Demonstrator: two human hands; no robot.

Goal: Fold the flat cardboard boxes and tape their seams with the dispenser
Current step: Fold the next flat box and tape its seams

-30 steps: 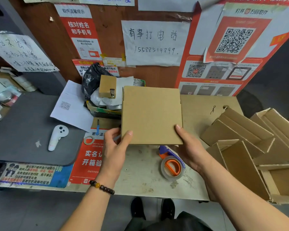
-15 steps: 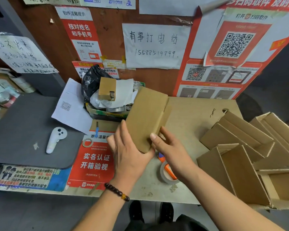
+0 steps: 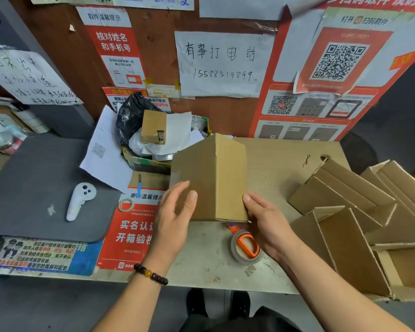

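Note:
A folded brown cardboard box point(image 3: 213, 178) is held above the table's middle, one vertical edge turned toward me and a strip of tape on its left face. My left hand point(image 3: 175, 219) presses flat against that left face, fingers spread. My right hand point(image 3: 266, 221) grips the box's lower right corner. The tape dispenser point(image 3: 244, 245), orange with a clear roll, lies on the table just below the box, beside my right hand.
Several folded open boxes point(image 3: 359, 212) are piled at the right. A white controller point(image 3: 79, 200) lies on a grey mat point(image 3: 34, 183) at left. A cluttered bin with a black bag point(image 3: 134, 116) stands behind the box. A small tape ring point(image 3: 126, 204) lies on a red poster.
The box has been rotated in my hands, from a flat face toward me to one edge toward me. My left hand shifted onto its left face, my right onto the lower right corner.

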